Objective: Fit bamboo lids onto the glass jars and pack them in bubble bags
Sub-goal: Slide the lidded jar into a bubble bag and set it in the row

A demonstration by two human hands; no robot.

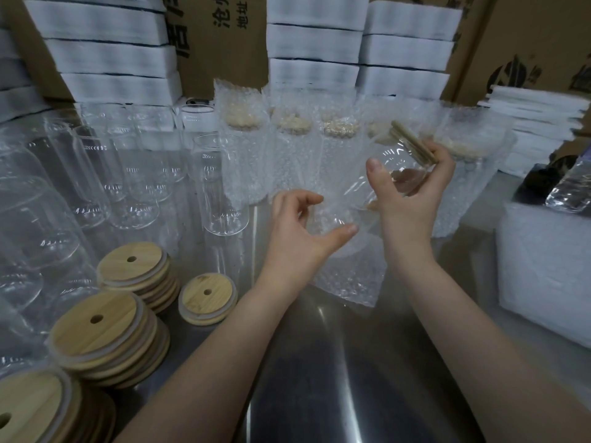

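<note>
My right hand [407,209] grips a clear glass jar [395,164] tilted on its side, a bamboo lid [414,142] fitted on its upper right end. The jar's bottom points down-left into the mouth of a bubble bag [348,276] that lies on the steel table. The fingers and thumb of my left hand [297,238] curl round the bag's open edge. Several bagged, lidded jars [243,139] stand in a row behind my hands. At left stand several empty jars [220,187] and stacks of bamboo lids [105,334].
A pile of flat white bubble bags [543,276] lies at the right, with a plastic water bottle [569,187] behind it. White foam stacks [313,43] and cardboard boxes [220,43] line the back. Bare steel table [319,378] shows between my forearms.
</note>
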